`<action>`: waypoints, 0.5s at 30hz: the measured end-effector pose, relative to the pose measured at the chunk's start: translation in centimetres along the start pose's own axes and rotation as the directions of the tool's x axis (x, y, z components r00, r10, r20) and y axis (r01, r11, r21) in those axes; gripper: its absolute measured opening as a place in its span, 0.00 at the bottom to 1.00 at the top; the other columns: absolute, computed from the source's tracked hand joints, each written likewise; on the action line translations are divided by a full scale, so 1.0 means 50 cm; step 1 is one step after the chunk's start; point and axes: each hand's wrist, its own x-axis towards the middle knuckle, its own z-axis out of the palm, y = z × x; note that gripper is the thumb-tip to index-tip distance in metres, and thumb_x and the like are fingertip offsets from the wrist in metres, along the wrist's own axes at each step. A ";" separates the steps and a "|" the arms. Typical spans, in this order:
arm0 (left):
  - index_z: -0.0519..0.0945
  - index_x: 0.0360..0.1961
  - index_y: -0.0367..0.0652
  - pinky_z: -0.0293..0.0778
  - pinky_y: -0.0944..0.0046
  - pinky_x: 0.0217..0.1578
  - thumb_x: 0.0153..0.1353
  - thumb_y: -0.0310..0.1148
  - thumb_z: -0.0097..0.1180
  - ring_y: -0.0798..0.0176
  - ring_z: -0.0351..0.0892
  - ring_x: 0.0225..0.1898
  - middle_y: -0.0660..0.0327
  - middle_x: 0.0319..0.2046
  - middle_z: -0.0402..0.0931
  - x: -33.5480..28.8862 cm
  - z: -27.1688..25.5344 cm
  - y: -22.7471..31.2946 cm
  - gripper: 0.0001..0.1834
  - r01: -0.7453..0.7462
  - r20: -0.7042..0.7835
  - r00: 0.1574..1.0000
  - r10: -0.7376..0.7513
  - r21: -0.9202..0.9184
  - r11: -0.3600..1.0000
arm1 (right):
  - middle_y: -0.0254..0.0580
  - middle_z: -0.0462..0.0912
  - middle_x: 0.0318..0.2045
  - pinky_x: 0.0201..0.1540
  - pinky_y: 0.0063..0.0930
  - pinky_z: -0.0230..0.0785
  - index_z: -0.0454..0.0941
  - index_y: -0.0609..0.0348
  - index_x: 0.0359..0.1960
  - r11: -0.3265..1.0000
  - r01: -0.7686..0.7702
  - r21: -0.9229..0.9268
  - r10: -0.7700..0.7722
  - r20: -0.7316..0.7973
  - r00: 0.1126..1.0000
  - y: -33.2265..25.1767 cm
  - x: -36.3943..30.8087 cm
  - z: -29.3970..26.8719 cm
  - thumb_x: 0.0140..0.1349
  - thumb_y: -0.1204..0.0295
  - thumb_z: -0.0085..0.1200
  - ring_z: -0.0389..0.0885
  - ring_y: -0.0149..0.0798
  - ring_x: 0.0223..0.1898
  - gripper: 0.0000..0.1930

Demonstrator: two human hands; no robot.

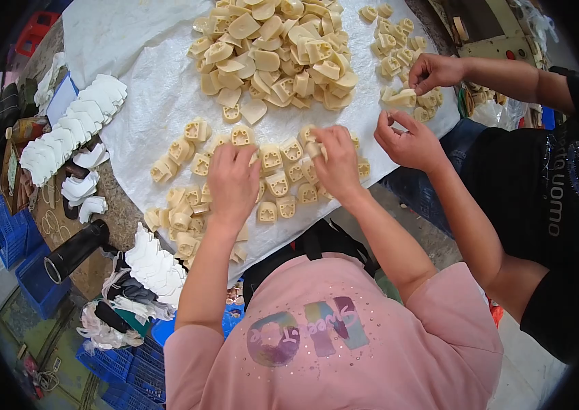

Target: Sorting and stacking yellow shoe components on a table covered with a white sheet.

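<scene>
From my remote seat, I judge the setting-out of the cream pieces [277, 183] to be partway along. Left to right, a tumbled cluster [183, 222] sits just left of and nearer the wearer than the left hand [233, 183], some of it lying on its side. The left hand is over the array, fingers bent down among the pieces; I can't tell whether it grips one. Between the two hands, pieces stand in loose rows with their notched hollows facing up, which I take as the part done. The right hand [337, 164], well apart from the left, has its fingertips at a piece on the array's right side, though I can't make out whether they are closed on it. Beyond both hands a big unsorted heap [269, 61] looks like the bulk of what is left. As for the surroundings, left of the hands I see nested white curved parts [74, 130], a black tube [74, 253] and, lower, blue crates [40, 277]. Under the hands, a wrinkled white sheet [153, 89] covers the surface. Right of the right hand, a co-worker in a black top [528, 178] works with both hands near another cream group [392, 44] on the sheet.
</scene>
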 end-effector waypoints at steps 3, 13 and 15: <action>0.79 0.36 0.48 0.65 0.57 0.38 0.45 0.27 0.64 0.55 0.69 0.37 0.59 0.29 0.68 0.075 0.030 0.012 0.14 -0.087 -0.026 0.996 0.088 0.031 0.996 | 0.42 0.74 0.32 0.36 0.39 0.68 0.76 0.57 0.45 0.973 -0.211 0.090 0.212 0.001 0.977 0.001 0.055 0.005 0.47 0.79 0.55 0.75 0.47 0.34 0.19; 0.82 0.35 0.54 0.63 0.57 0.41 0.47 0.28 0.57 0.59 0.67 0.42 0.63 0.34 0.68 0.213 0.135 -0.006 0.12 -0.301 0.112 0.954 0.280 0.348 0.888 | 0.40 0.79 0.33 0.37 0.40 0.72 0.74 0.55 0.49 0.963 -0.262 -0.061 0.262 -0.004 0.965 0.008 0.141 0.008 0.51 0.74 0.55 0.79 0.46 0.35 0.20; 0.82 0.33 0.54 0.63 0.58 0.42 0.47 0.28 0.56 0.59 0.67 0.43 0.64 0.34 0.68 0.226 0.138 -0.005 0.11 -0.336 0.131 0.942 0.309 0.378 0.863 | 0.42 0.80 0.33 0.37 0.41 0.72 0.74 0.55 0.49 0.958 -0.274 -0.090 0.275 0.004 0.961 0.015 0.144 0.010 0.51 0.73 0.55 0.80 0.48 0.35 0.20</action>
